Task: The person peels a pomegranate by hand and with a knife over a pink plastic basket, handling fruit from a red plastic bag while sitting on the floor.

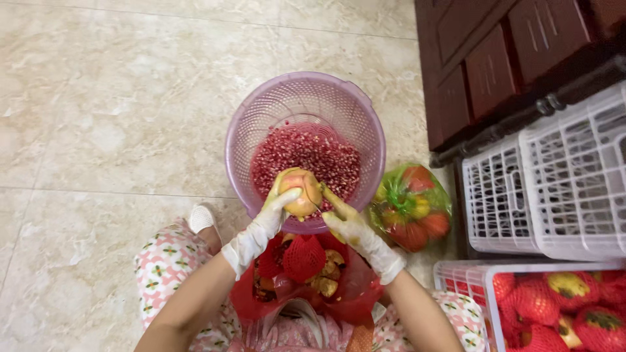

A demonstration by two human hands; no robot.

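Observation:
Both my hands wear thin pale gloves. My left hand (266, 218) cups a yellow-pink pomegranate (301, 190) from the left, over the near rim of a pink perforated basket (261, 111). My right hand (349, 225) touches the fruit's right side with its fingertips. Several red pomegranate seeds (319, 153) lie heaped in the bottom of the basket. Below my hands, between my knees, a red plastic bag (355, 287) holds peel scraps and red foam netting.
A green plastic bag of fruit (412, 207) lies right of the basket. A white crate (476, 277) with pomegranates in red netting stands at lower right, a second white crate (554, 189) behind it. Dark wooden furniture (495, 58) fills the upper right. The floor is beige tile.

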